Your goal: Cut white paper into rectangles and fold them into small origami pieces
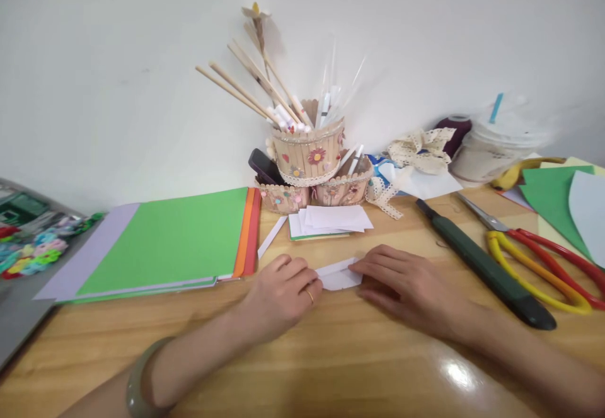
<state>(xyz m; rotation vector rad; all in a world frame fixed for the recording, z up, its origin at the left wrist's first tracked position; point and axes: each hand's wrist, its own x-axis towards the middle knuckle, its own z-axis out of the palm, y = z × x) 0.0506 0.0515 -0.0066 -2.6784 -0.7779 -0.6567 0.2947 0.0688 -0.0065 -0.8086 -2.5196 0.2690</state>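
Observation:
A small piece of white paper (338, 277) with a folded strip along its far edge lies low over the wooden table, between my two hands. My left hand (286, 292) is closed, its curled fingers gripping the paper's left end. At the right end, my right hand (401, 284) pinches the paper between fingertips and thumb. Just beyond the hands sits a stack of white paper pieces (331, 218), with green and yellow edges under it. A narrow white strip (272, 237) lies beside that stack.
Coloured paper sheets (165, 241) lie at left, near a grey surface with bright pieces (35, 251). Decorated holders (312, 153) with sticks and pens stand at the back. On the right are a dark green tool (486, 267), scissors (543, 254) and a lidded cup (491, 147).

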